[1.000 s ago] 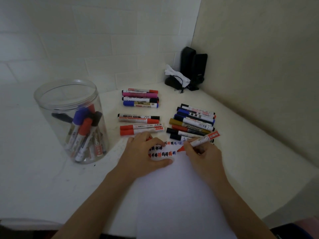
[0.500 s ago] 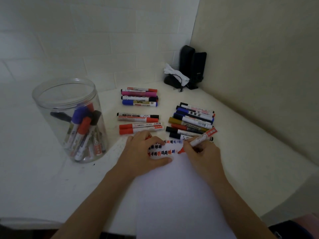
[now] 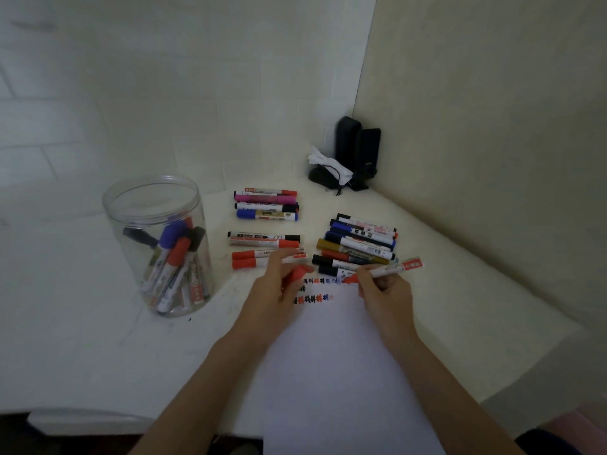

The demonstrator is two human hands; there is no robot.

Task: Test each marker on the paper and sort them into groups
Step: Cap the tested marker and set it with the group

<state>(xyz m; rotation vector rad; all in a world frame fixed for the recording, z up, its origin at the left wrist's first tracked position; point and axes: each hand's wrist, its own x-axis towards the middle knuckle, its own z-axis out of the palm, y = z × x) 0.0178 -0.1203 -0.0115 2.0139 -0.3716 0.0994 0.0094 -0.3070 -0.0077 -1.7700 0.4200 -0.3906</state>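
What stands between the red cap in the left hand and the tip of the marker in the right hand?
Nothing visible: between the red cap and the marker tip lies only paper with test marks.

Red marker [image 3: 389,270] uncapped, tilted, tip at the paper's [image 3: 341,372] twelve-o'clock edge by inked test marks [image 3: 317,290]; its red cap [image 3: 295,275] sits at nine o'clock.

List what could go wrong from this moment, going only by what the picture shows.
1. The red marker in the right hand is uncapped, and its tip is close to the left hand, which holds the red cap; ink may smear fingers.
2. Neither hand is pressing on the paper now, so it might slide.
3. The sorted piles lie close to the paper; a sweep of the hand could mix them.
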